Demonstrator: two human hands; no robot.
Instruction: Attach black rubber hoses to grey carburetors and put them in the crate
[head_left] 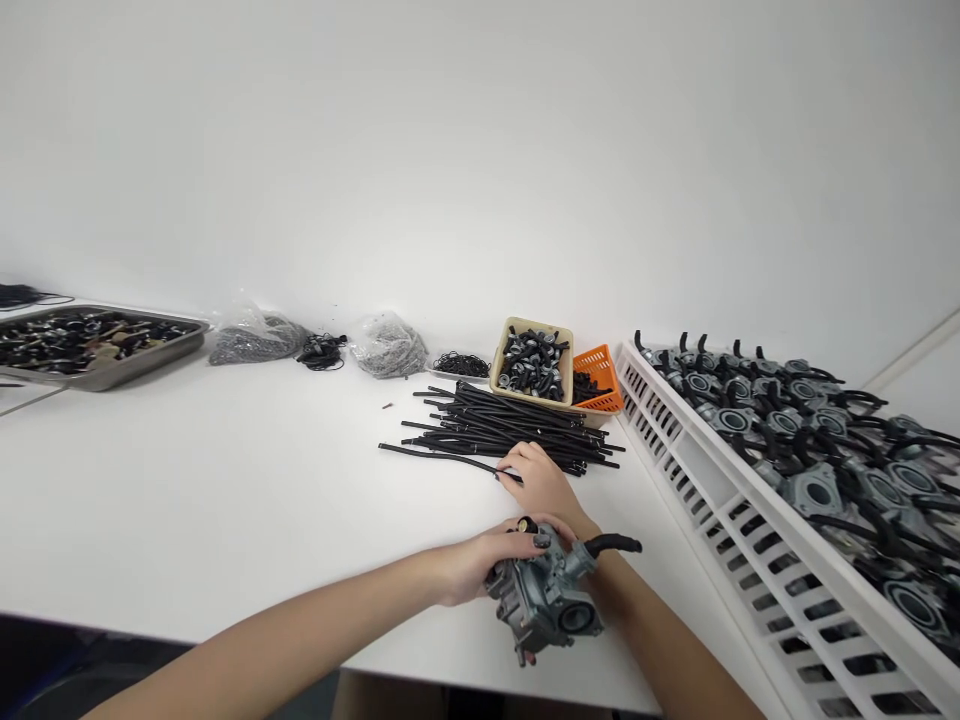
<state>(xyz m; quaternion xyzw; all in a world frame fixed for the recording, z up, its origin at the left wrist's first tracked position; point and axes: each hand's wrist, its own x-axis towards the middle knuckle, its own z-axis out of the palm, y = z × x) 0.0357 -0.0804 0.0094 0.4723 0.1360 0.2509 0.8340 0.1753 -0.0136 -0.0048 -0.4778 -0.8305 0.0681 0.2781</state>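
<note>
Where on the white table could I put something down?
The biggest bare patch of the white table is beyond the left forearm, between the metal tray and the black tubes, in front of the plastic bags. It's crowded on the right, where tubes, yellow bin and white crate sit close.
</note>
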